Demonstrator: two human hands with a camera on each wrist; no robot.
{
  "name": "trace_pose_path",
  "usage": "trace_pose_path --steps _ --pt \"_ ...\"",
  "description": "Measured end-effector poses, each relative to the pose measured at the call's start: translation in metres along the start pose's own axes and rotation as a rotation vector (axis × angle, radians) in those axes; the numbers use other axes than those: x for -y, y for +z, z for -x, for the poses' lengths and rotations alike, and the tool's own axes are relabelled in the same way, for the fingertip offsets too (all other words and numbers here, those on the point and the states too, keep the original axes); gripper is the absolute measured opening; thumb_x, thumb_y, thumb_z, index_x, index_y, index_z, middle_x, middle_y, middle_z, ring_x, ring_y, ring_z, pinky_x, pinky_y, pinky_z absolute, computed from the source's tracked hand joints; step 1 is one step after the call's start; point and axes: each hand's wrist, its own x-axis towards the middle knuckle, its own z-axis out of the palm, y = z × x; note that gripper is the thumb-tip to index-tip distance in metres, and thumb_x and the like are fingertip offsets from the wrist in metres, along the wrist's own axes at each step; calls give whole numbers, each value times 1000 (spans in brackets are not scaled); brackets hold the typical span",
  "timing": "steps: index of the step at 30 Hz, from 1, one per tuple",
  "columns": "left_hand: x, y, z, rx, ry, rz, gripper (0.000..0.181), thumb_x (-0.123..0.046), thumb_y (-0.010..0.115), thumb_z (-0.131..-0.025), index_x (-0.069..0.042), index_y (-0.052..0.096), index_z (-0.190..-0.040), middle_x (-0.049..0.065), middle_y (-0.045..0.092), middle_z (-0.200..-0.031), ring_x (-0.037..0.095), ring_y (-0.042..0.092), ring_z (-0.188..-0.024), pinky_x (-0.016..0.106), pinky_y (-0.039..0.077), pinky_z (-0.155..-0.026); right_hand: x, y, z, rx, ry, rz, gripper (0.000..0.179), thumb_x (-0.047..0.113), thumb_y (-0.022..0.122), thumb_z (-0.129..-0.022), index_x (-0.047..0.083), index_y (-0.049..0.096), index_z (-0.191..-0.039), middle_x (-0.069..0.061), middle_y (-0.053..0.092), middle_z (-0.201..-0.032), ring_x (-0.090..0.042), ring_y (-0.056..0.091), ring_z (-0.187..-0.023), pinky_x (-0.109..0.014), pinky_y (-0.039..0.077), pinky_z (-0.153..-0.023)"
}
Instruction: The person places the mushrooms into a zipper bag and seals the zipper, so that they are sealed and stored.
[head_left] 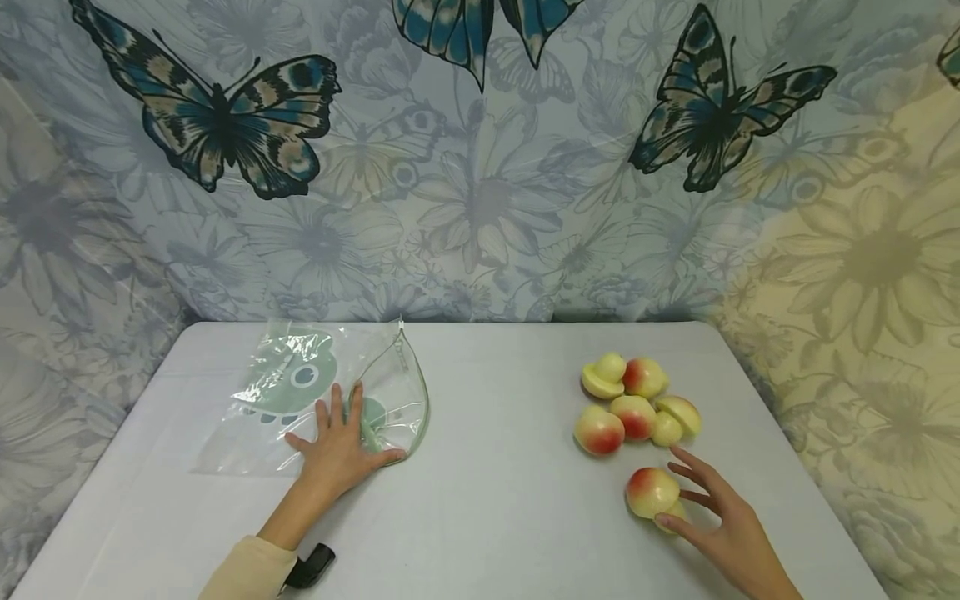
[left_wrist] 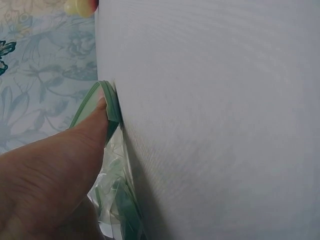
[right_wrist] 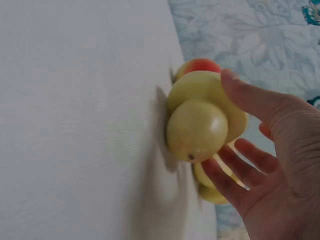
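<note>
My left hand lies with fingers spread on a clear plastic zip bag printed with a green cartoon figure. In the left wrist view, its thumb reaches inside the green-edged mouth of the bag. My right hand is around the right side of a red-and-yellow, peach-like fruit, fingers slightly bent and apart. The right wrist view shows a rounded yellow lobe on that fruit's near side. Thumb and fingertips are close to it; whether they touch cannot be told.
Several similar fruits sit in a cluster behind the right hand, some showing yellow lobes or crescents. Everything rests on a white table backed by a butterfly-print cloth. A black strap-like object is by the left sleeve.
</note>
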Motion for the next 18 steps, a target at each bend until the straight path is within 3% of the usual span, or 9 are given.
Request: trace_pose_path --steps 6,15,18 --pt "1 0 1 1 -2 6 126 -72 71 -69 -8 8 -158 30 1 -159 57 6 -141 89 2 -86 -9 6 7 1 49 -10 84 4 87 -69 3 46 -142 14 54 -130 15 48 -110 -9 48 -78" --pt "-1 0 1 -9 2 1 125 -71 72 -69 -8 9 -158 30 3 -159 58 7 -141 89 3 -87 -11 7 3 16 244 96 79 17 87 -72 5 48 -140 -15 67 -112 12 55 -88 -19 54 -70" --pt "-1 -1 1 -18 9 -3 125 -71 72 -69 -7 10 -157 30 4 -159 58 8 -141 89 4 -86 -12 7 3 12 251 97 79 16 88 -71 4 48 -139 -18 67 -111 14 54 -89 -17 53 -70"
